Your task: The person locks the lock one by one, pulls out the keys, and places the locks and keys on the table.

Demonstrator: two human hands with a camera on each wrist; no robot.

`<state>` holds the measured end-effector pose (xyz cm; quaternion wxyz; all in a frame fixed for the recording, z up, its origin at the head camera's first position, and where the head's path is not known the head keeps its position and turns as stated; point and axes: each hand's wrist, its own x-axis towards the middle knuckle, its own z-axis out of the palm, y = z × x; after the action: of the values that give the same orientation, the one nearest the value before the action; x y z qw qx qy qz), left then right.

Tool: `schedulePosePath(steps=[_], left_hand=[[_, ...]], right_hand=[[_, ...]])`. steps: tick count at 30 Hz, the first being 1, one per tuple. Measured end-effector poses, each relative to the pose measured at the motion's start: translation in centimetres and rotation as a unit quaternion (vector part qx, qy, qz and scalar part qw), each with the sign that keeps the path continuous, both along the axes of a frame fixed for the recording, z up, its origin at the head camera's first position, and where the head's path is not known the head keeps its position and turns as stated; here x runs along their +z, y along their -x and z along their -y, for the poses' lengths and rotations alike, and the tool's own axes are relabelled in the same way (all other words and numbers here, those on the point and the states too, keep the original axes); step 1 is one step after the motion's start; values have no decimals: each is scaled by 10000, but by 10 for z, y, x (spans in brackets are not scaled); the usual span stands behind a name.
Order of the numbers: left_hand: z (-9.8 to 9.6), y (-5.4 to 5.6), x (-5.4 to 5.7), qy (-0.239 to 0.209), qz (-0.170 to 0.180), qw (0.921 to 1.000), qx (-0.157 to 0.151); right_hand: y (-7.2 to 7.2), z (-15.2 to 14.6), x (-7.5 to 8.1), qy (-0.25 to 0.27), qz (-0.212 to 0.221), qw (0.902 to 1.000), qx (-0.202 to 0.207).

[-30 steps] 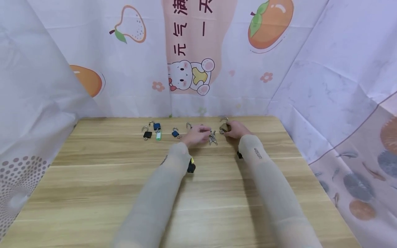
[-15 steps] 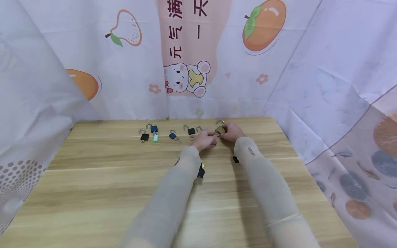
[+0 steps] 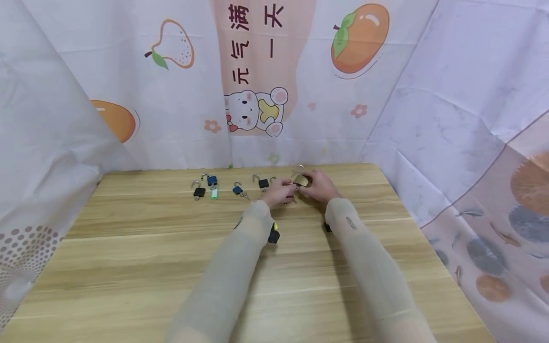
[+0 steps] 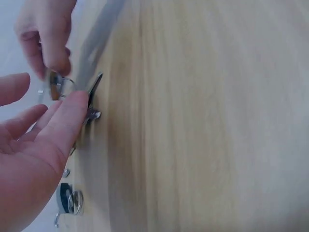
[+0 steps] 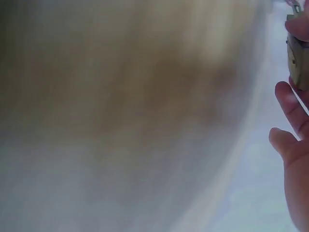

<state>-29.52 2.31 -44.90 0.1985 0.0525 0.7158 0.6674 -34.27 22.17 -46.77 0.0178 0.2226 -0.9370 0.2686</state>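
My right hand (image 3: 320, 186) grips a brass padlock (image 3: 301, 180) by its body, its shackle swung up and unlatched. In the right wrist view, fingers of the right hand (image 5: 297, 174) show beside the padlock (image 5: 299, 60). My left hand (image 3: 279, 191) is just left of the padlock. Its fingers are extended and thumb apart in the left wrist view, the fingertips (image 4: 77, 100) right at the padlock's ring. Metal keys (image 4: 91, 115) show just beyond those fingertips. A shackle (image 3: 273, 179) sticks out behind the left hand, its lock body hidden.
Along the table's far edge lie a black padlock (image 3: 199, 192), a blue padlock (image 3: 212, 180) with a green tag (image 3: 214, 194), a small blue padlock (image 3: 238, 190) with keys, and another black padlock (image 3: 263, 183). A printed curtain (image 3: 184, 119) hangs behind the wooden table (image 3: 128, 267).
The right hand has brought the brass padlock leftward, towards the left hand, and tilted it. The left hand moved right over the keys, then slightly back left. The head view has shifted a little.
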Motion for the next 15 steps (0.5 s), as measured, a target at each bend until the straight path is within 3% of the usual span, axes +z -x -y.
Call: schedulePosePath(steps=[5, 9, 15], left_hand=[[17, 4, 8, -491, -27, 9987, -126], [33, 1, 21, -667, -244, 9974, -104], [63, -13, 36, -169, -525, 9985, -39]], right_hand=[[-9, 16, 22, 288, -496, 9982, 174], [-19, 32, 43, 529, -982, 9927, 465], [-40, 58, 63, 691, -1327, 9832, 1049]])
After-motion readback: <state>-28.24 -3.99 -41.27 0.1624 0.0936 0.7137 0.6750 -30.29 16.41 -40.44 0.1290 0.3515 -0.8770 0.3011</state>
